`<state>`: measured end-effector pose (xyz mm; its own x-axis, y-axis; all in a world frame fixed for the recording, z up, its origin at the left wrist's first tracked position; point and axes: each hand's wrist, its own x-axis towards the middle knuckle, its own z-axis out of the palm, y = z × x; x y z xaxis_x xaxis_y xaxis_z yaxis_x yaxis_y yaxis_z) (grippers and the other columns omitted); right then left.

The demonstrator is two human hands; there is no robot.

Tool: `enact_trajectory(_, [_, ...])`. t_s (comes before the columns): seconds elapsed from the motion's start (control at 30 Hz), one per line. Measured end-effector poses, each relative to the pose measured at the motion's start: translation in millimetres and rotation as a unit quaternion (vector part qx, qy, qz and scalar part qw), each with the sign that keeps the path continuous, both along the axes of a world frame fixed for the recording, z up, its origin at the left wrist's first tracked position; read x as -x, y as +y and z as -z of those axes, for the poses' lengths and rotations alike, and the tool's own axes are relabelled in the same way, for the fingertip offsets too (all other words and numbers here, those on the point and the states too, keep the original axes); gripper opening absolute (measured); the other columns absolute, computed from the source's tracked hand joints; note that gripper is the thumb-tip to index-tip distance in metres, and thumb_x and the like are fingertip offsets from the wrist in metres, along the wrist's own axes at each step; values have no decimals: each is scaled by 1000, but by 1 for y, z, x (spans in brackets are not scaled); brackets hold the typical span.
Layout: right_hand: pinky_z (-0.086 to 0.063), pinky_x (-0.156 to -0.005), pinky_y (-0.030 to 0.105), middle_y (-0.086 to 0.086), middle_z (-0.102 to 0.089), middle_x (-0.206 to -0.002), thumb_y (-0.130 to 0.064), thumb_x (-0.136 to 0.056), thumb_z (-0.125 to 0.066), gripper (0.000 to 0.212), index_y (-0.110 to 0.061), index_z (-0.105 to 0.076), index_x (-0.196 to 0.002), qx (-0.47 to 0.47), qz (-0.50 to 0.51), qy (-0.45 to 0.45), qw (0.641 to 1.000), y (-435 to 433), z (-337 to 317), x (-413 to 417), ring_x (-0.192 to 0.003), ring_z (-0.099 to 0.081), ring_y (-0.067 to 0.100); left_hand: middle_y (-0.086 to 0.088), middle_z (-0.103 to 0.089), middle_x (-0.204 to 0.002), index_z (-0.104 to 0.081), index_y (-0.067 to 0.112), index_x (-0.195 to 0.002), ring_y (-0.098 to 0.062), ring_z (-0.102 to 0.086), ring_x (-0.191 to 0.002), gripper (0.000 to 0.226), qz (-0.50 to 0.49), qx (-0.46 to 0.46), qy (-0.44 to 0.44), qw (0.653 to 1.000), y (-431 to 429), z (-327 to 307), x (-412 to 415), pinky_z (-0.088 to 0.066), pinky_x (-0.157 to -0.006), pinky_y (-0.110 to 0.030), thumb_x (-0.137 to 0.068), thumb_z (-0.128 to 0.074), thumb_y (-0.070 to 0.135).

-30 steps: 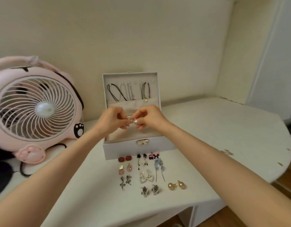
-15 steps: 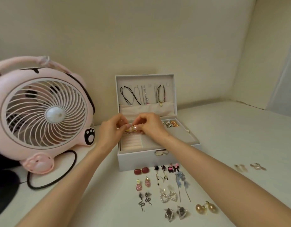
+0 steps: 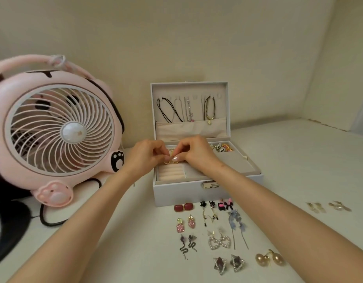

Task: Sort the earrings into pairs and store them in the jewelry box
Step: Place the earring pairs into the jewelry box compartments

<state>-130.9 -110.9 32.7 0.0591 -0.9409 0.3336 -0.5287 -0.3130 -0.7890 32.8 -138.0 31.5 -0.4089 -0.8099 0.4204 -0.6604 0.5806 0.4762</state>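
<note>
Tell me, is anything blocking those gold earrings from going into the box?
Nothing visible does. The left hand and right hand pinch the gold earrings just above the open jewelry box, with its lid upright and its padded compartments uncovered beneath.

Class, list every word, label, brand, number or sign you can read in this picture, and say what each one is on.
No word or number here can be read.
Fan: a small mark on the white hub, too blurred to read.
Fan: a black paw print, a picture, no lettering.
Jewelry box: no writing shows; its clasp is too blurred to tell.
</note>
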Motion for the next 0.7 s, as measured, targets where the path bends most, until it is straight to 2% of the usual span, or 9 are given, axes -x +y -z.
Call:
enact_trajectory(0.07, [-41,-58,1,-6,-62,-67,4,-69,-74,12,-4,-73,-78,6,0,11,1000,0,0,0,-64,-56,-1,12,-64,-67,-66,20,-74,-1,-53,-65,7,5,-14,-17,1000,-1,-3,-2,-42,-64,-22,-77,-73,20])
enact_trajectory(0.13, [-42,-59,1,-8,-62,-66,5,-69,-74,13,-3,-73,-79,13,0,26,1000,0,0,0,-64,-55,-1,15,-63,-67,-64,23,-75,-2,-55,-68,10,-2,-16,-46,999,-2,-6,-5,-45,-68,-27,-76,-74,21])
enact_trajectory(0.23, [-48,-68,14,-3,-63,-69,3,-68,-75,15,-5,-72,-80,21,8,45,999,-1,0,0,-67,-57,5,11,-64,-71,-62,23,-76,-10,-58,-72,12,-11,-4,-87,996,-2,-10,-6,-49,-70,-33,-75,-74,23])
enact_trajectory(0.37, [-47,-70,17,-4,-63,-71,0,-67,-77,12,-6,-72,-77,33,22,64,997,0,0,-1,-68,-56,4,9,-58,-74,-59,22,-73,-14,-53,-77,16,-28,49,-146,988,1,-12,-2,-43,-65,-29,-76,-73,28])
enact_trajectory(0.5, [-49,-76,24,0,-67,-74,0,-68,-76,10,-6,-73,-75,37,25,96,994,-1,0,-3,-72,-58,7,8,-55,-74,-62,19,-74,-16,-50,-80,14,-33,57,-146,987,2,-10,-1,-39,-65,-29,-76,-73,26])
enact_trajectory(0.7, [-52,-80,31,5,-72,-79,1,-71,-72,9,-6,-74,-75,58,10,170,984,-1,-1,-6,-78,-63,15,7,-57,-77,-66,18,-78,-14,-49,-78,11,-23,44,-166,985,2,-13,-1,-43,-67,-29,-78,-72,28])
